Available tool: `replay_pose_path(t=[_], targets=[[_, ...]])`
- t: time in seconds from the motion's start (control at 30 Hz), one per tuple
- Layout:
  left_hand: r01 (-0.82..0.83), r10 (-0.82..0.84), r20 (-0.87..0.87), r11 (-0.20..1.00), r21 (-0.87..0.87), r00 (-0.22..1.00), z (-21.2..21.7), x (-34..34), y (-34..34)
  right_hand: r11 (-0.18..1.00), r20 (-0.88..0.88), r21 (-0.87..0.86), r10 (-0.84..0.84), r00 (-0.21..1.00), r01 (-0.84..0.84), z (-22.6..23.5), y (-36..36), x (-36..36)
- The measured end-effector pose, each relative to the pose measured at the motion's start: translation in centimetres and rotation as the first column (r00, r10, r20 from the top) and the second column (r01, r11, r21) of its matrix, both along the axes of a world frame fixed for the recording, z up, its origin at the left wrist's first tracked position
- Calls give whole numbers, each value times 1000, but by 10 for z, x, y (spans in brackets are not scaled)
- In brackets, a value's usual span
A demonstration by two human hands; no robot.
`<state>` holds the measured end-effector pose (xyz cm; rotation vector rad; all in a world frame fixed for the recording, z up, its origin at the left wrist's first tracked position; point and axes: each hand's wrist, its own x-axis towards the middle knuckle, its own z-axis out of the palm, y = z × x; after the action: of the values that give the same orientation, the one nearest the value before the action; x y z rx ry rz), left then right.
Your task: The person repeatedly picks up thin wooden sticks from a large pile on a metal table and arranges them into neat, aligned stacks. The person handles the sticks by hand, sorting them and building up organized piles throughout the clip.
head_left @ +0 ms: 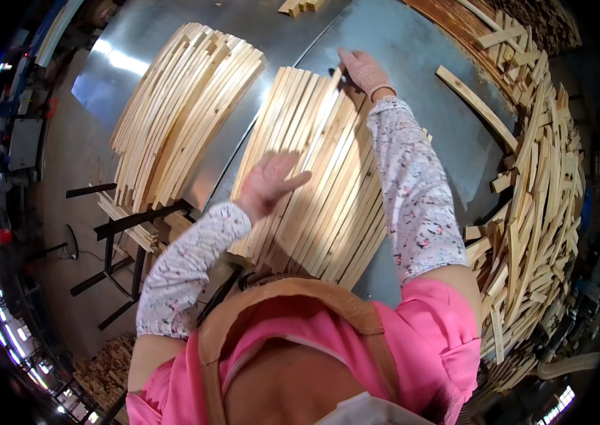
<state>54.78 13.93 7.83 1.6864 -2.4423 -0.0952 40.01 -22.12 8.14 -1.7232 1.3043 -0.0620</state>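
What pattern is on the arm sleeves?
White with small pink and dark floral specks, on the arm sleeves; head view.

A woodworking shop is seen here. A sheet-metal worktable (413, 42) is spread with rows of pale wooden slats (314, 177), a second batch (179, 106) laid at eleven o'clock. Loose offcuts (534, 212) are heaped at three o'clock. Black steel stands (112, 248) and a concrete floor (66, 163) are shown at nine o'clock.
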Motion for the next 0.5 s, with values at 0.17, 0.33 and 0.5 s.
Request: replay_pose_path(t=[0.17,0.33,0.5], targets=[[497,-566,407,824,270,717,69,4,-89,936,407,-345,77,910,75,70,39,-52],[431,-417,556,895,114,719,213,84,-151,780,413,-255,-447,793,572,8,77,-226],[-227,152,365,959,171,918,198,149,-53,868,-30,-193,-470,882,456,-46,227,-286]])
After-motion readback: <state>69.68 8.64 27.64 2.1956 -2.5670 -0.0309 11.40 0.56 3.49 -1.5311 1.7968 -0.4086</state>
